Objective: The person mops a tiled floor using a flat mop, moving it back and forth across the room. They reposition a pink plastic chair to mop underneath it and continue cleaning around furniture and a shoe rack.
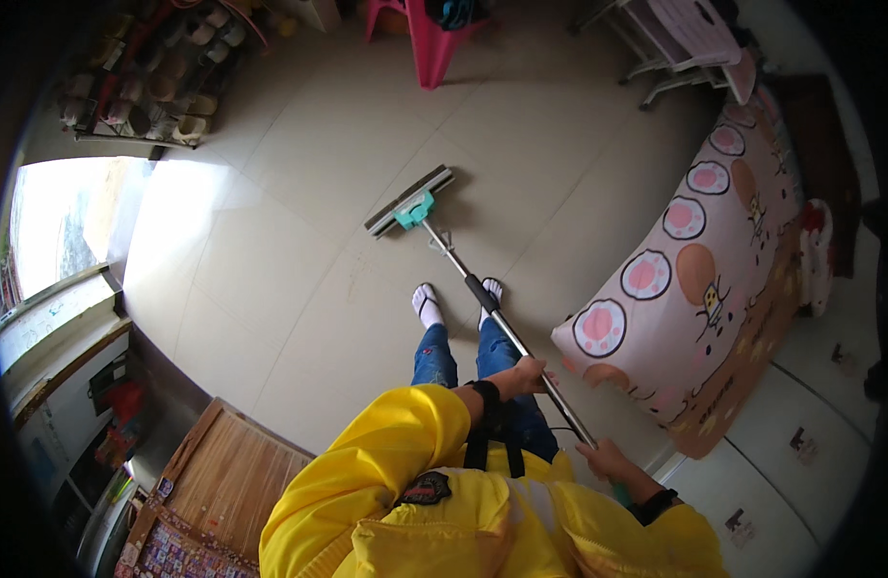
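I hold a sponge mop with both hands. Its wide head with a teal joint rests on the floor ahead of my feet, turned at a slant. The steel pole, with a black foam grip partway up, slopes back toward my body. My left hand is wrapped round the pole in front of my thighs. Farther up, near the handle end, my right hand is closed round it. A black band circles each wrist over the yellow sleeves. Parts of the fingers are hidden.
Beige tiles cover the floor. A pink stool stands ahead; a wheeled frame is far right. A paw-print bedspread hangs at right. Shoes fill a rack at far left. A wooden cabinet is near left.
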`<state>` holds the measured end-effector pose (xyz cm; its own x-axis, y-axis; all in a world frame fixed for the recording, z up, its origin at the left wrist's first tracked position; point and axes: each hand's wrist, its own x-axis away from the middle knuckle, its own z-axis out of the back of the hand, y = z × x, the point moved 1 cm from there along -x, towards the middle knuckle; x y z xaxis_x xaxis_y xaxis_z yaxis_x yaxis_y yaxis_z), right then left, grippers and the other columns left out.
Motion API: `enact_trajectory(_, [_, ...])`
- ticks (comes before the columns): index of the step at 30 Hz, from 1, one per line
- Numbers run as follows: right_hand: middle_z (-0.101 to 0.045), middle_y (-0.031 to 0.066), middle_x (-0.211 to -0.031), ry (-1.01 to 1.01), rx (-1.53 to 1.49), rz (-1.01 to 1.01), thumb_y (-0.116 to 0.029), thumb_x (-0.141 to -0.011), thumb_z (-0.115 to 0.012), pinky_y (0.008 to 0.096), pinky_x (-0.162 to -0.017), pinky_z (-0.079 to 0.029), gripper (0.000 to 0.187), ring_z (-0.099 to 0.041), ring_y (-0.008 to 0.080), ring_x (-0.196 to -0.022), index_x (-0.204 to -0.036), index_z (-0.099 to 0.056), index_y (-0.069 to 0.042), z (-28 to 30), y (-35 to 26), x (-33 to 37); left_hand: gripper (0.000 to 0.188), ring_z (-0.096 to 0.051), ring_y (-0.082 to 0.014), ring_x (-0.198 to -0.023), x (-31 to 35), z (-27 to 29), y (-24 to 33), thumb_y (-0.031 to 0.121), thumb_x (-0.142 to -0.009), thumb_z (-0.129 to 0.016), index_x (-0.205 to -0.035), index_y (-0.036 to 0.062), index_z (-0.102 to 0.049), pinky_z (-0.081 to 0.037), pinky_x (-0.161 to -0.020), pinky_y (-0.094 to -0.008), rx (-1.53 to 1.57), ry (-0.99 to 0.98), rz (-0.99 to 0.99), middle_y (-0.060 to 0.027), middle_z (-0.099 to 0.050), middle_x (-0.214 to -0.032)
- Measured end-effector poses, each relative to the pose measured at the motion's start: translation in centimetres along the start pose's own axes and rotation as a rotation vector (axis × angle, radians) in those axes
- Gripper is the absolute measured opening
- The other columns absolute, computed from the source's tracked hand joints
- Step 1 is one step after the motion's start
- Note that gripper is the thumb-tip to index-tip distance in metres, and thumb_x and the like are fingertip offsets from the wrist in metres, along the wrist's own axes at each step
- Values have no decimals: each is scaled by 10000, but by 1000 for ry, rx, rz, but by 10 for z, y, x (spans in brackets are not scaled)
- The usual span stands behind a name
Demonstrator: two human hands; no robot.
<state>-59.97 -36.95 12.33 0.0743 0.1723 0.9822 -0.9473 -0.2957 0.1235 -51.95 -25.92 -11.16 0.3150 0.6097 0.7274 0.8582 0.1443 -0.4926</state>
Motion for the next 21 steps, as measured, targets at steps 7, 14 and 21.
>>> enact_trajectory(7, [-387, 18, -442, 20, -41, 204, -333, -767, -551, 258, -301, -276, 363, -361, 122, -314, -581, -423, -49, 0, -68, -58, 191, -557, -284, -629, 9, 5, 77, 183, -859, -400, -900, -3, -421, -486, -569, -423, -168, 217, -463, -118, -511, -723])
enact_trajectory(14, [-374, 7, -407, -327, -257, 337, -315, -780, -549, 269, -263, -247, 362, -342, 124, -276, -538, -411, -84, -1, -244, -148, 171, -584, -255, -621, 49, 10, 255, 148, -862, -356, -885, -16, -395, -499, -527, -339, -347, 455, -1101, -105, -501, -737])
enact_trajectory(21, [-332, 2, -397, -436, -339, 406, -316, -744, -596, 255, -273, -223, 391, -301, 111, -286, -519, -368, -92, 24, -438, -175, 152, -594, -265, -627, 133, -55, 404, 101, -851, -334, -948, -10, -371, -522, -564, -335, -348, 534, -1183, -90, -471, -789])
